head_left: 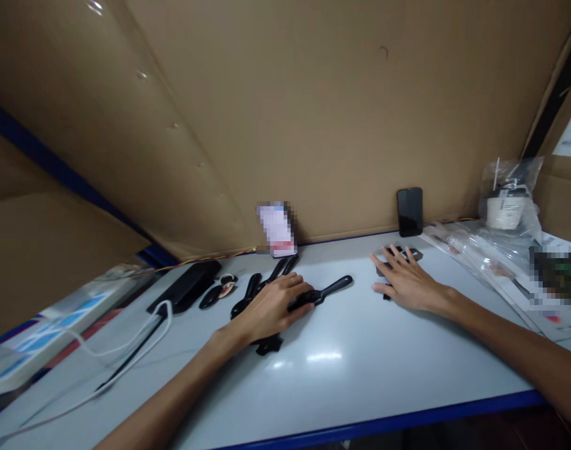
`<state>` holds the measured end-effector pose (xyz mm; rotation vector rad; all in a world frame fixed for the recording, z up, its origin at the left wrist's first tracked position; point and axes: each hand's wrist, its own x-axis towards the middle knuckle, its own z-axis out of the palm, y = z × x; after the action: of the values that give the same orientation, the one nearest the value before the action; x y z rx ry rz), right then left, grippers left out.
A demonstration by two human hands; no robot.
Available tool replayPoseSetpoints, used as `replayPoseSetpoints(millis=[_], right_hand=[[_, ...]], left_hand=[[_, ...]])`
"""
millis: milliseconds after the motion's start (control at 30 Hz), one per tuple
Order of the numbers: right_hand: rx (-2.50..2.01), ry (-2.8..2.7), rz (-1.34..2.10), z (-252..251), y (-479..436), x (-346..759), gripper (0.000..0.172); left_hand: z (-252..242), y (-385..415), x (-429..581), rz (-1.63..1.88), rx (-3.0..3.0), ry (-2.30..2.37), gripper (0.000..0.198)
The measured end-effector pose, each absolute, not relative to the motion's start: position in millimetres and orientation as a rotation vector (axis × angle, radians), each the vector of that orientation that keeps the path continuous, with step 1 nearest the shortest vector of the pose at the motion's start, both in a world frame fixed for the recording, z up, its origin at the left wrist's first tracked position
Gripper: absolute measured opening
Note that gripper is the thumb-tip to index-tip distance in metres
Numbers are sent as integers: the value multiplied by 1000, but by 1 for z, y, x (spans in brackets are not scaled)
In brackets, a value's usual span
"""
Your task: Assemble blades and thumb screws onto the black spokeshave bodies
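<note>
My left hand (280, 303) is closed over a glossy black piece with a rounded handle (337, 285); its exact kind is hidden under the fingers. More black handled pieces (252, 289) lie beside and behind that hand, and a small black part (268, 344) shows below it. My right hand (410, 284) rests with fingers spread over several flat dark and grey pieces (383, 269), which it partly covers.
A lit phone (278, 231) and a dark phone (410, 212) lean on the cardboard wall (332, 125). At left on the table (360, 369) lie a black box-like device (187, 287), a white cable (130, 350) and keys (227, 284). Plastic-wrapped packages (482, 262) and a bagged cup (505, 212) stand right.
</note>
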<state>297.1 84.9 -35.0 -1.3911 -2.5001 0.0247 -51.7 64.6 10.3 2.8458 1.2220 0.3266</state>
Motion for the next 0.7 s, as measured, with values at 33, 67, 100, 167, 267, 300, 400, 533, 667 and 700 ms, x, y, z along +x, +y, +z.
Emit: replayPoseSetpoints(millis=[33, 67, 100, 167, 267, 300, 400, 533, 667, 700], right_hand=[[-1414, -2470, 5, -35, 92, 302, 68], [-1430, -2441, -15, -34, 97, 306, 61], [-1436, -2415, -37, -33, 100, 309, 54], [-1405, -2380, -79, -29, 101, 307, 43], [-1270, -2367, -125, -26, 89, 293, 41], [-1219, -2370, -134, -27, 83, 287, 43], [-1089, -2399, -146, -31, 67, 273, 51], [-1021, -2439, -138, -39, 62, 269, 49], [-1030, -2421, -158, -41, 64, 272, 60], [-1024, -2433, -155, -40, 64, 273, 61]], left_hand=[[10, 63, -48, 328, 2856, 1209, 25], [9, 62, -42, 331, 2865, 1197, 25], [7, 60, -36, 336, 2872, 1190, 25], [3, 56, -19, 348, 2881, 1185, 26], [-3, 53, 5, 362, 2892, 1193, 28], [-4, 53, 10, 370, 2892, 1192, 34], [-2, 54, 15, 418, 2877, 1202, 39], [4, 49, 4, 446, 2859, 1155, 34], [3, 36, -7, 453, 2845, 1059, 41], [1, 33, -11, 462, 2834, 1040, 44]])
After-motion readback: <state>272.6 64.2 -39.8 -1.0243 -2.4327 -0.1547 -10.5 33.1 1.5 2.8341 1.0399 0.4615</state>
